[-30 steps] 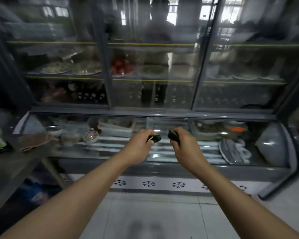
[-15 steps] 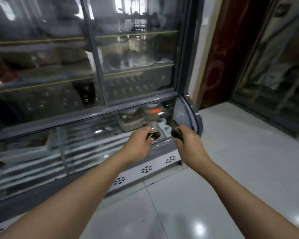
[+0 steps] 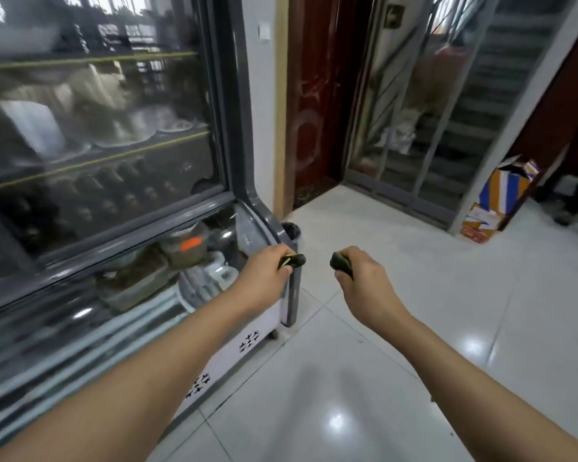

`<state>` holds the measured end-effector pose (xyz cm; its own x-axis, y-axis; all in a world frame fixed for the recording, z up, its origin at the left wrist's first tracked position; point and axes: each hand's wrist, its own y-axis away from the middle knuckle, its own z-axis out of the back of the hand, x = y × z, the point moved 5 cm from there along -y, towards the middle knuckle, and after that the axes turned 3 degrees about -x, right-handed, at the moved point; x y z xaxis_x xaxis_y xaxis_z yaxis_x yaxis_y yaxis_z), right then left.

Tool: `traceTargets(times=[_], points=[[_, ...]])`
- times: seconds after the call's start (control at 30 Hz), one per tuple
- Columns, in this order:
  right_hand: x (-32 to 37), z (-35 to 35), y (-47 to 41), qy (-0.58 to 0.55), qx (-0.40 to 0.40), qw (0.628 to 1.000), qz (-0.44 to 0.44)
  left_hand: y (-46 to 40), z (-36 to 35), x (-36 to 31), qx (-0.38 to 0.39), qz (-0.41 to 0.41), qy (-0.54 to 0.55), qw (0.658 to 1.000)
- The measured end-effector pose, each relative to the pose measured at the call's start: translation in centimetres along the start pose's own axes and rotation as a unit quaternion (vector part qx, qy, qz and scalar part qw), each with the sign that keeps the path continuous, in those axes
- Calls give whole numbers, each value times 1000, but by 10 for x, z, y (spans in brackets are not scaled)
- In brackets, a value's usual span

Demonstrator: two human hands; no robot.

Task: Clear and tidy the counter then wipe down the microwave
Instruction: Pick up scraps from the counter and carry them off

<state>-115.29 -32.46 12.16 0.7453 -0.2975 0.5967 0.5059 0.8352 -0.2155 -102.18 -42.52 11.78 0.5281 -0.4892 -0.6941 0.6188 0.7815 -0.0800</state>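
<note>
Head view, looking down: my two forearms reach out over a glossy white tiled floor [image 3: 364, 411]. My left hand [image 3: 264, 278] is curled round a small dark green piece [image 3: 294, 261] with a pale edge; my right hand [image 3: 364, 285] grips a second dark green piece [image 3: 341, 263]. The two pieces are apart, held up in the air over the floor. What they are I cannot tell; they look like food scraps or bits of peel.

Just beyond my left hand stands the corner of a glass-fronted display fridge [image 3: 114, 195], with dishes and bottles on its shelves and tubs in the lower case. A small dark bin [image 3: 291, 230] sits on the floor right behind that corner, beside the wall. Farther off are a dark red door [image 3: 311, 111], a glazed partition [image 3: 447, 111] and a torn cardboard box [image 3: 501, 195].

No counter and no microwave show here, so both jobs look still ahead of me; my guess is that these scraps are bound for the bin.

The risks, as I judge them: the bin's mouth is small and half hidden by the fridge corner, so a careless toss could land on the floor. A wet scrap on polished tile invites a slip. My left hand is near the metal corner, and a hasty swing could knock it.
</note>
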Motion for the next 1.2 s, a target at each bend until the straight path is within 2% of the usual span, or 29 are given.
traceTargets(times=[0.23,0.43,0.6,0.9,1.2], points=[[-54,18,-78,5,-24,998,-55,-108,-37,-23,45,-46,-33,997],[-106,43,-147,-3,-51,997,-64,-192,-72,-50,61,-64,-35,995],[-163,66,-218,-10,-46,997,-54,-270,-115,-80,53,-61,-41,996],[-274,118,-356,-5,-10,1000,-5,-410,-190,-147,6,-6,-39,999],[-350,141,-480,-15,-4,1000,16,-541,-242,-183,-5,-5,-55,998]])
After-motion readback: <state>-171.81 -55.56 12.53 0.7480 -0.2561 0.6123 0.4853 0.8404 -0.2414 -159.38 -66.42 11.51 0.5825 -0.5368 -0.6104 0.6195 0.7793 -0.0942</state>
